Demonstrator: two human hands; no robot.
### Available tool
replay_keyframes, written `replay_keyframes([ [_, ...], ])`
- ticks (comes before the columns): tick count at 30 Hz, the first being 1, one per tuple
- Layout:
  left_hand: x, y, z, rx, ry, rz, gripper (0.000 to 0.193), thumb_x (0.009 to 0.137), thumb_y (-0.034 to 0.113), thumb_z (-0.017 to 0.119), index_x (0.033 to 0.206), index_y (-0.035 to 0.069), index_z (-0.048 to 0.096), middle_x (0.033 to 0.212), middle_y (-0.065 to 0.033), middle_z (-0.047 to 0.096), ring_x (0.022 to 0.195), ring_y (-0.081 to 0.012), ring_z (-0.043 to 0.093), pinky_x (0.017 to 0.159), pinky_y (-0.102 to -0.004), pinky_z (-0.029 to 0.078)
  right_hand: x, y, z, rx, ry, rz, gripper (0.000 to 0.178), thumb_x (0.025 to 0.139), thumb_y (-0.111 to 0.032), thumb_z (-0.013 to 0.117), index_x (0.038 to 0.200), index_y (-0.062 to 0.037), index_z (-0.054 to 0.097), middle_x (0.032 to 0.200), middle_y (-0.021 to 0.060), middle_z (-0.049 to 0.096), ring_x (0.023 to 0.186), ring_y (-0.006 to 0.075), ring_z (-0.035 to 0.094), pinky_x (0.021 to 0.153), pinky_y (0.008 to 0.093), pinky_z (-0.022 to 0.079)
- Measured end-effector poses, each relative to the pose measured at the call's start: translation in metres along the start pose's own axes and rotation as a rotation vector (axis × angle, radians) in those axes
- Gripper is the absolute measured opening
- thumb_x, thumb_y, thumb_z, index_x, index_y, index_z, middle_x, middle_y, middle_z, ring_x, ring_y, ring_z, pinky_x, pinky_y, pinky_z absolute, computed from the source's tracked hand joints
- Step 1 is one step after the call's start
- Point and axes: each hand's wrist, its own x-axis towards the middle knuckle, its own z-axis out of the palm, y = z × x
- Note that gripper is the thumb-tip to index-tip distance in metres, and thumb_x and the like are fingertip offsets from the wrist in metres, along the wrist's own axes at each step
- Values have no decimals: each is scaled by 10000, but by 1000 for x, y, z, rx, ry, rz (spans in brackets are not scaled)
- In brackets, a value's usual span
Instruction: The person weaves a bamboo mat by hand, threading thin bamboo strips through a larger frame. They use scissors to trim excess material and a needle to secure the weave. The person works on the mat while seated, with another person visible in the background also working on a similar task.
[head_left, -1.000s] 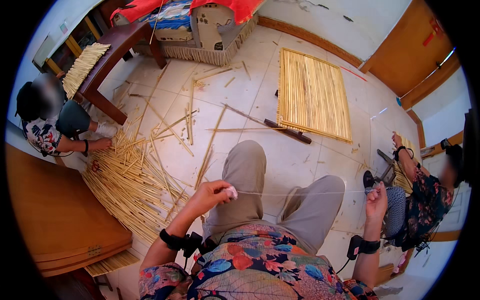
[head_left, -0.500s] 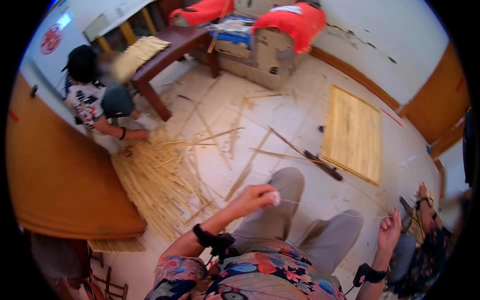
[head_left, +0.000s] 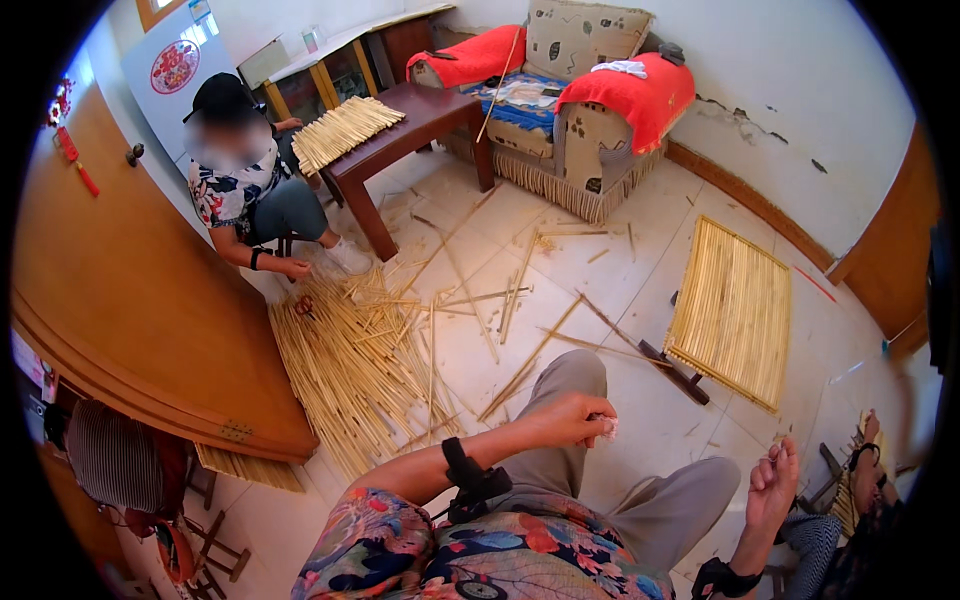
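Note:
My left hand (head_left: 572,421) is closed around a small pale ball of string (head_left: 607,427), held over my knees. My right hand (head_left: 770,487) is raised beside my right knee, its fingers curled together at the string's end. The string between the two hands is too fine to make out now. Beyond my knees, to the right, a panel of bound yellow stalks (head_left: 735,305) lies tilted on a dark wooden support (head_left: 673,372). A large spread of loose stalks (head_left: 350,365) covers the floor to the left.
At far left a person (head_left: 240,190) sits by the stalks, reaching toward them. A brown table (head_left: 370,150) bears more stalks (head_left: 345,130). Behind it stands an armchair (head_left: 580,130) with red covers. A wooden door (head_left: 150,300) is at left. Another person's arm (head_left: 866,465) shows at right.
My two hands have come closer together, the left one moving right. The string seen stretched between them before no longer shows. My view has shifted, and things appear lower and further right.

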Motion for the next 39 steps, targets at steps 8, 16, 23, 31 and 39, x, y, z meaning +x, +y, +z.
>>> replay_keyframes([
  [8,33,-13,25,34,-106,-8,259,934,258,531,992,24,625,826,-39,654,629,-111,611,576,-259,491,-25,-14,8,-27,-46,-23,169,930,-94,564,1087,-63,512,883,31,521,585,65,420,462,191,348],
  [16,53,-24,34,26,-110,-70,233,930,220,542,986,11,627,845,-46,658,627,-110,606,583,-264,503,-33,-21,-6,-68,3,-92,166,933,-78,555,1094,-64,514,901,29,520,580,67,420,459,195,340],
  [23,43,-21,9,-32,-16,-36,225,935,217,563,1016,17,628,853,-33,652,650,-98,599,597,-248,491,-23,-20,-9,-28,54,-92,164,935,-77,549,1092,-50,516,896,36,527,586,69,415,464,201,345],
  [31,5,-7,-40,-46,132,-29,234,936,229,579,1016,18,642,855,-19,653,678,-82,586,610,-243,485,15,-25,-58,168,110,-176,291,957,-88,519,1233,-9,477,974,60,540,622,72,423,485,195,377],
  [39,-18,-26,-78,-157,309,-1,216,927,181,589,1017,-10,635,800,-39,644,659,-98,608,592,-237,504,40,-26,-71,140,123,-205,321,965,-89,504,1270,6,464,988,43,520,686,75,446,529,195,393],
])
